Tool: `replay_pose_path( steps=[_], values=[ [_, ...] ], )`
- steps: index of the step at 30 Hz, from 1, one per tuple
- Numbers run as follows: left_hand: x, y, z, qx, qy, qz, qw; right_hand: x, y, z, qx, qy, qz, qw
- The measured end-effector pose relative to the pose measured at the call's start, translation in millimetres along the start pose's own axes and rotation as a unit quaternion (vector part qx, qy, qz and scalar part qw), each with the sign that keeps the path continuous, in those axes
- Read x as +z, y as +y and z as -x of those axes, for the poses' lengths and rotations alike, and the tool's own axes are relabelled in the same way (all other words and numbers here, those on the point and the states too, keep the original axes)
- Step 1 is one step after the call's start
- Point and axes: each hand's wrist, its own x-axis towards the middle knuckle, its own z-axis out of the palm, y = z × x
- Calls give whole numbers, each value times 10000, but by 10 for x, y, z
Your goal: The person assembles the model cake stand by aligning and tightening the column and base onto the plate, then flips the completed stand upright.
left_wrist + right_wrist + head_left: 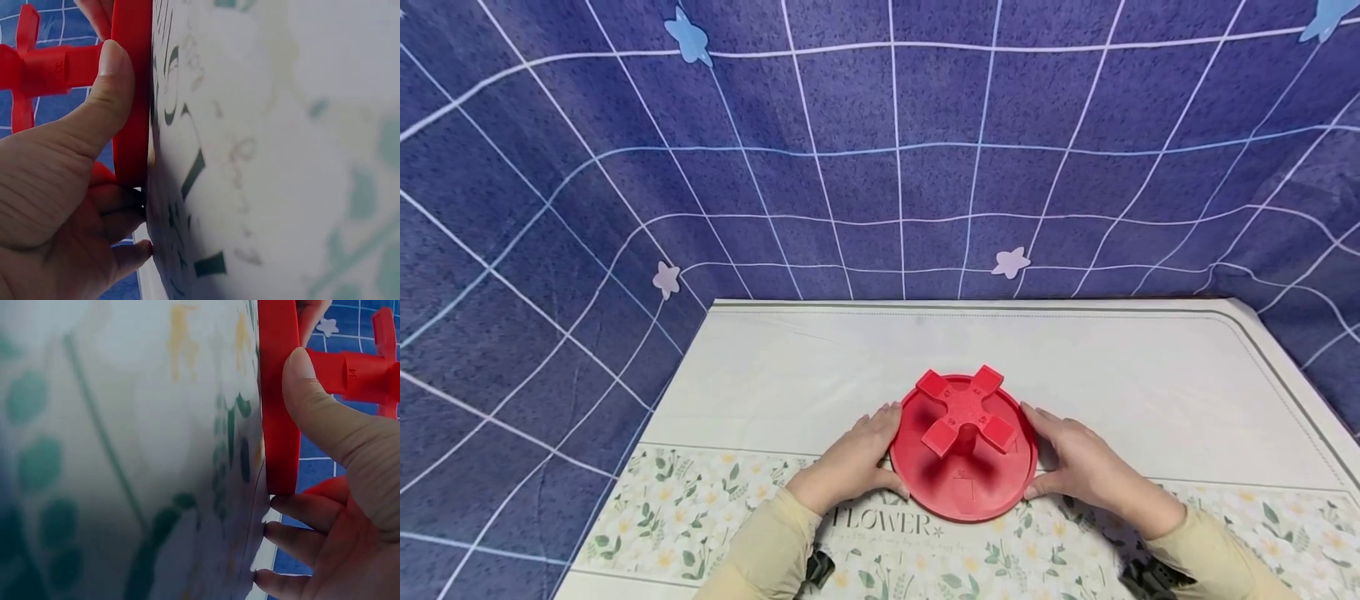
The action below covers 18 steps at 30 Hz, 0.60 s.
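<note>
A red plastic stand [964, 410] has a round, rimmed base and a short post topped by a four-armed cross. It sits upright on the table, with small numbers moulded on it. My left hand [859, 457] grips the left edge of the base, thumb toward the front and fingers along the far side. On the opposite edge, my right hand [1081, 460] holds it the same way. In the left wrist view, the thumb [111, 81] presses against the red rim [131, 150]. The right wrist view shows the other thumb [301, 378] on the rim, with the fingertips low by the tablecloth.
A white tablecloth [805, 358] with a floral printed band [685, 508] and lettering covers the table. Behind and at the sides hangs a blue curtain [850, 183] with a grid of lines and stars. Dark wrist straps [818, 568] show near the cream sleeves [767, 542].
</note>
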Motion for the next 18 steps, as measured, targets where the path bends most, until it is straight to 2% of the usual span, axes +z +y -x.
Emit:
replay_pose_path(
  steps=[6,12,18],
  values=[
    [9,4,-3,-31,61,317,9995,-1,-7,36,140,183,-168,9996],
    [-7,-5,34,-31,143,786,9968,-136,-62,95,491,180,-512,9973],
    [-130,43,99,324,295,1496,9878,-279,-131,192,409,312,-900,9946]
  ],
)
